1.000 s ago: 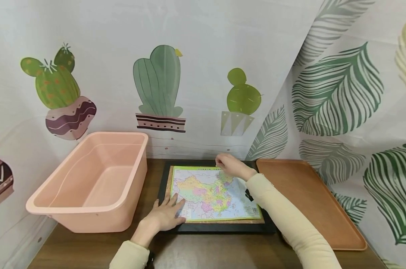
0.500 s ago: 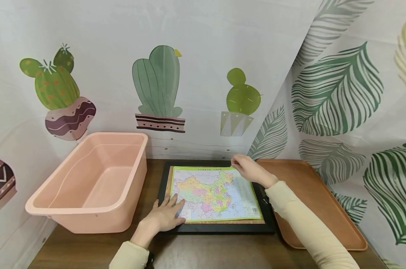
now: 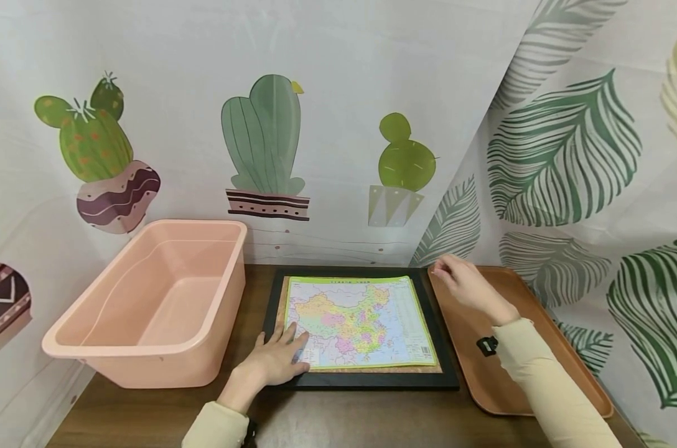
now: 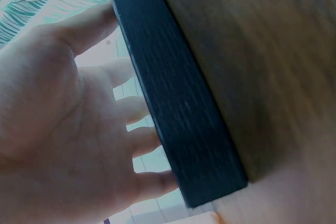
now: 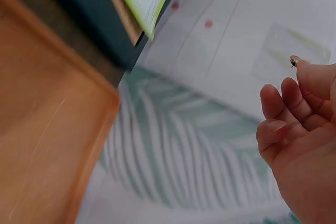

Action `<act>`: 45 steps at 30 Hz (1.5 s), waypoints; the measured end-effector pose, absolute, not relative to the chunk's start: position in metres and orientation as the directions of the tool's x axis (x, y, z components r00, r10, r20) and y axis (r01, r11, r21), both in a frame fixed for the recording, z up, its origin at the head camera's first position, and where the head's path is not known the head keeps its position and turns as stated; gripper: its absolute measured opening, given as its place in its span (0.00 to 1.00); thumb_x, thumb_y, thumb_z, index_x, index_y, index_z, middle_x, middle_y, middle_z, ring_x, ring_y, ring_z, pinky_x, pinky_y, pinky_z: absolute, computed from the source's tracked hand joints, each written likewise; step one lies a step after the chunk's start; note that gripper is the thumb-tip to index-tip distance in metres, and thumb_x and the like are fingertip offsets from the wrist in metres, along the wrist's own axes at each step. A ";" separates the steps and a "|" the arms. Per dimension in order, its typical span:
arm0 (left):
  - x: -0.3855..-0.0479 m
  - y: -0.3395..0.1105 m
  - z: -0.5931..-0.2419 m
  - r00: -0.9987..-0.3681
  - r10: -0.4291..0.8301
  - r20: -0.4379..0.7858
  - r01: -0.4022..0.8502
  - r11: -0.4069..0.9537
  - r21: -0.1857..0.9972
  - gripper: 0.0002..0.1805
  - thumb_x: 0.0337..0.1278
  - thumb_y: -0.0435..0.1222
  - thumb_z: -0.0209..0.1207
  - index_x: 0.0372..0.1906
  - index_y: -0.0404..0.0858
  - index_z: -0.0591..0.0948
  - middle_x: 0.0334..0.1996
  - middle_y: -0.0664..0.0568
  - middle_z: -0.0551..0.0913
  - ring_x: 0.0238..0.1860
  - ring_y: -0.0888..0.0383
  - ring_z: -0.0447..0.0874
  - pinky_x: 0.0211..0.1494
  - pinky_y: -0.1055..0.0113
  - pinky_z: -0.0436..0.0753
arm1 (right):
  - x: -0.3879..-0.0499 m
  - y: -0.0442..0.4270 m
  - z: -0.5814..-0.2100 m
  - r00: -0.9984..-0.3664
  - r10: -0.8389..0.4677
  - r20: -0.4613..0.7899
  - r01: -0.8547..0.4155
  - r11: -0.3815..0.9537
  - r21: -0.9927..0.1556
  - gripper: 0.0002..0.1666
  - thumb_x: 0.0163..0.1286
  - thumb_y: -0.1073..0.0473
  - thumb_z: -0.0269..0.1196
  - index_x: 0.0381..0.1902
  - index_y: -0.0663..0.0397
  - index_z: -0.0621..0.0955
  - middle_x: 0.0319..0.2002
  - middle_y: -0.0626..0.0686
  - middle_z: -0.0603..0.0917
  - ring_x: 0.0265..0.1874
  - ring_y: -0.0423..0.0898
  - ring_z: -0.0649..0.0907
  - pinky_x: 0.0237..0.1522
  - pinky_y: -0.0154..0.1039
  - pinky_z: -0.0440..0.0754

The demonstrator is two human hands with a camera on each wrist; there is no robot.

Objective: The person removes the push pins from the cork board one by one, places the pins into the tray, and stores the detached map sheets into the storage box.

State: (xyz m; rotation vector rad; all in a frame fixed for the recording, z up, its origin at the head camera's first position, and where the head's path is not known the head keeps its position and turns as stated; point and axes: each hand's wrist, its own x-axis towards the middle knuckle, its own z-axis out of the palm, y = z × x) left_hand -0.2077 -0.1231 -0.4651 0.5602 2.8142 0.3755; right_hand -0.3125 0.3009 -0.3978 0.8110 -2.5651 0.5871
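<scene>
A coloured map (image 3: 338, 323) with a green-yellow border lies on a black-framed cork board (image 3: 372, 380). My left hand (image 3: 279, 359) rests with spread fingers on the map's lower left corner and the frame. In the left wrist view the board's black edge (image 4: 173, 87) crosses in front of the fingers. My right hand (image 3: 467, 283) is raised over the far left corner of a brown tray (image 3: 518, 373), apart from the board. Between its thumb and finger it pinches a tiny brass-coloured thumbtack (image 5: 294, 62), seen only in the right wrist view.
A deep pink plastic tub (image 3: 215, 311) stands left of the board. The brown tray lies close along the board's right side. Behind the wooden table (image 3: 316, 417) hangs a patterned cloth (image 3: 338, 155) with cacti and leaves.
My right hand has moved right, from the map's top edge past its top right corner to over the tray. The left hand and the map have stayed in place.
</scene>
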 end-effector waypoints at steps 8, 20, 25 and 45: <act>-0.208 -0.124 -0.466 -0.896 0.403 -0.184 0.339 0.892 0.299 0.36 0.65 0.55 0.56 0.73 0.43 0.66 0.74 0.39 0.56 0.74 0.36 0.47 0.66 0.30 0.50 | -0.297 0.350 -0.403 -0.794 -0.335 0.507 -0.520 0.806 -0.283 0.05 0.73 0.66 0.58 0.34 0.56 0.76 0.28 0.47 0.73 0.24 0.42 0.71 0.27 0.39 0.70; -0.209 -0.124 -0.467 -0.895 0.405 -0.185 0.345 0.893 0.288 0.36 0.65 0.55 0.56 0.73 0.43 0.66 0.74 0.39 0.56 0.74 0.36 0.47 0.65 0.30 0.50 | -0.278 0.402 -0.423 -0.905 -0.168 0.390 -0.322 0.870 -0.372 0.07 0.77 0.62 0.54 0.40 0.58 0.78 0.33 0.53 0.78 0.26 0.44 0.72 0.28 0.40 0.69; -0.208 -0.123 -0.467 -0.894 0.406 -0.192 0.342 0.893 0.294 0.37 0.66 0.56 0.55 0.73 0.43 0.66 0.75 0.39 0.56 0.74 0.36 0.47 0.66 0.30 0.50 | -0.274 0.415 -0.433 -0.944 -0.113 0.309 -0.245 0.868 -0.431 0.10 0.78 0.58 0.52 0.43 0.59 0.77 0.36 0.55 0.81 0.26 0.45 0.73 0.27 0.39 0.69; -0.208 -0.123 -0.466 -0.894 0.409 -0.185 0.342 0.887 0.309 0.36 0.66 0.55 0.56 0.73 0.43 0.66 0.74 0.39 0.55 0.74 0.36 0.47 0.66 0.29 0.49 | -0.278 0.435 -0.471 -0.979 -0.192 0.066 -0.201 0.872 -0.446 0.06 0.72 0.66 0.57 0.32 0.59 0.78 0.29 0.52 0.80 0.24 0.44 0.72 0.29 0.40 0.69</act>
